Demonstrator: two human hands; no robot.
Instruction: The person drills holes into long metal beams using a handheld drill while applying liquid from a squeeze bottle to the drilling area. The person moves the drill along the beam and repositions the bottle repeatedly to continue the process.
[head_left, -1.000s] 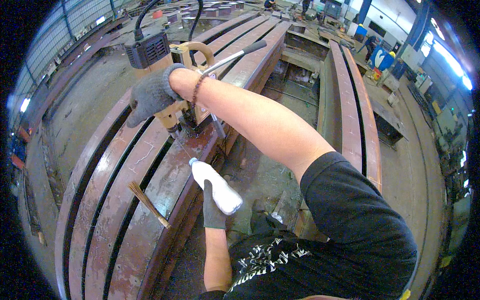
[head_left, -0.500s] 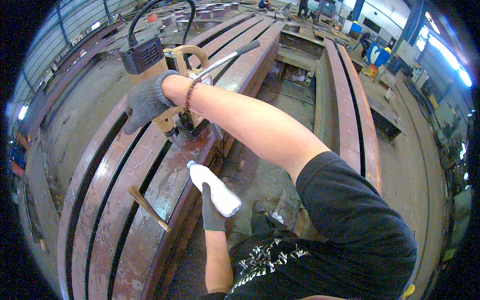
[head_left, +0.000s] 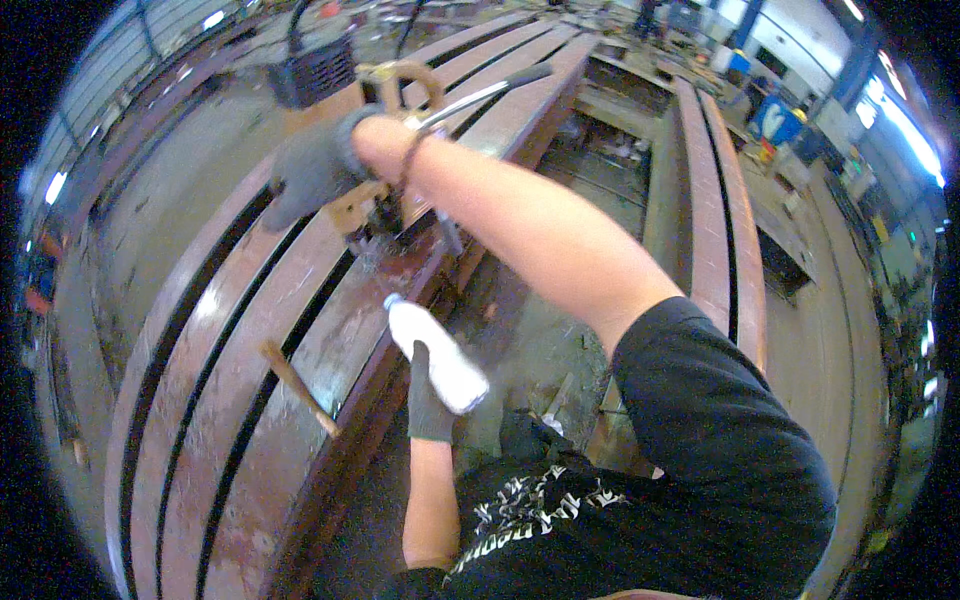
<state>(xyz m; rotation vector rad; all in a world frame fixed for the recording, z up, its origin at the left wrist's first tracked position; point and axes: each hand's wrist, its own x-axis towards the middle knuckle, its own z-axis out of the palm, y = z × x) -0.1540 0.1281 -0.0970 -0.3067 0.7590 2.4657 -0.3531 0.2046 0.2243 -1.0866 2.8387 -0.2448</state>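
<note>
My left hand (head_left: 431, 400), in a grey glove, is wrapped round a white plastic bottle (head_left: 440, 358) with a pale blue cap. The bottle tilts, its cap toward the foot of a tan and black magnetic drill (head_left: 318, 98), a short gap away. The drill stands on a reddish-brown steel beam (head_left: 310, 400). My right arm stretches across to it, and the gloved right hand (head_left: 318, 170) lies closed in front of the drill body; what it grips is hidden behind the glove. To the right a lever (head_left: 490, 93) with a black grip sticks out.
A straw hand brush (head_left: 300, 388) lies on the beam left of the bottle. Dark slots part several parallel beams. Another pair of beams (head_left: 710, 200) runs along the right, beyond a gap with cross pieces. Blue drums (head_left: 778, 120) stand far right.
The view has shifted a little and blurred. A thin stream of liquid ran from the bottle's cap to the drill foot earlier; now none can be made out. Both hands keep their places.
</note>
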